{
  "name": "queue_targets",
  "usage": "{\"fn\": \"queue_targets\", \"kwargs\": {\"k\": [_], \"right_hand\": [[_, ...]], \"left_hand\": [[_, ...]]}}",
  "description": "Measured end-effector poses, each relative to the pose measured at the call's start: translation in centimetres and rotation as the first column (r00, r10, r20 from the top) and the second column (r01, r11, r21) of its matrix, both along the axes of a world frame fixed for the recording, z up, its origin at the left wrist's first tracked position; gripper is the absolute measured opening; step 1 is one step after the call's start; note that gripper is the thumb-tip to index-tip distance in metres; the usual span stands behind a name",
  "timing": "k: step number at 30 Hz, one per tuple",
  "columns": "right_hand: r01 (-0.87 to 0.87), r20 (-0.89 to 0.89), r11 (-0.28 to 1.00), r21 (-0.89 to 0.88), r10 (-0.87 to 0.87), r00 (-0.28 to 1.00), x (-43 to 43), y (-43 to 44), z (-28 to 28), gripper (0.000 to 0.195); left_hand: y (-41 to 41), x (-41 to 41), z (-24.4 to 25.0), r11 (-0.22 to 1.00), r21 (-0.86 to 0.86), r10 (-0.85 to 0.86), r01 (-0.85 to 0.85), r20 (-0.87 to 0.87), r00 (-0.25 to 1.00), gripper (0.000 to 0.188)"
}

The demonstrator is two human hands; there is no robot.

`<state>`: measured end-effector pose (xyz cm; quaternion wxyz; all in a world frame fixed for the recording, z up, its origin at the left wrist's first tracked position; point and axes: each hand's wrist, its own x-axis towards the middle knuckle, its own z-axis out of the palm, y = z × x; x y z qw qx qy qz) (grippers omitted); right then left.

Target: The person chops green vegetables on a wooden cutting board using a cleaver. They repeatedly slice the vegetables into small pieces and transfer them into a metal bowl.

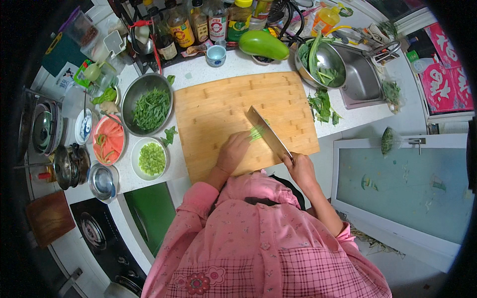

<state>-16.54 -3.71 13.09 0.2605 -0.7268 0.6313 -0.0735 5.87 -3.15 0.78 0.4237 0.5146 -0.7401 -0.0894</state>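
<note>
A large bamboo cutting board [212, 108] lies before me. My right hand [301, 167] is closed round the handle of a cleaver [270, 134], whose blade points up and to the left. Pale green stalks [256, 133] lie against the left side of the blade, and my left hand [235, 149] presses its fingers on their left end. A few green bits show just beyond the blade. Left of the board are a metal bowl of cut leafy greens [152, 108] and a white bowl of chopped light green pieces [152, 159].
At the left stand a plate of watermelon slices [110, 138] and a glass bowl [101, 181]. Bottles [180, 28], a small blue cup [216, 56] and a green gourd [264, 44] line the back. A steel bowl with greens [335, 61] sits beside the sink [359, 76]; loose leaves [322, 104] lie below it.
</note>
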Motion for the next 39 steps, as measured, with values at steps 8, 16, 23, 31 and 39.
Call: {"fn": "queue_targets", "kwargs": {"k": [8, 16, 23, 31, 39], "right_hand": [[-0.047, -0.111, 0.999, 0.024, 0.049, 0.993, -0.4, 0.5, 0.6, 0.034], [-0.028, -0.088, 0.998, 0.058, 0.033, 0.996, 2.0, -1.6, -2.8, 0.032], [-0.024, 0.063, 1.000, 0.004, 0.024, 0.998, 0.5, -2.0, -4.2, 0.029], [-0.004, -0.018, 1.000, 0.021, 0.004, 1.000, 0.2, -0.8, -0.9, 0.028], [-0.017, -0.016, 1.000, 0.017, 0.017, 1.000, -0.4, 0.4, 0.1, 0.027]], "left_hand": [[0.0, 0.0, -0.4, 1.000, 0.014, 0.010, -0.010, -0.006, 1.000, 0.016], [0.0, 0.1, -0.3, 0.998, 0.053, -0.022, 0.025, -0.044, 0.999, 0.020], [0.2, -0.1, -0.1, 0.995, 0.098, 0.002, 0.003, -0.045, 0.999, 0.020], [0.4, 0.1, -0.4, 0.999, 0.038, 0.006, -0.006, -0.006, 1.000, 0.018], [0.2, 0.2, -0.8, 1.000, 0.010, -0.016, 0.015, 0.046, 0.999, 0.019]]}}
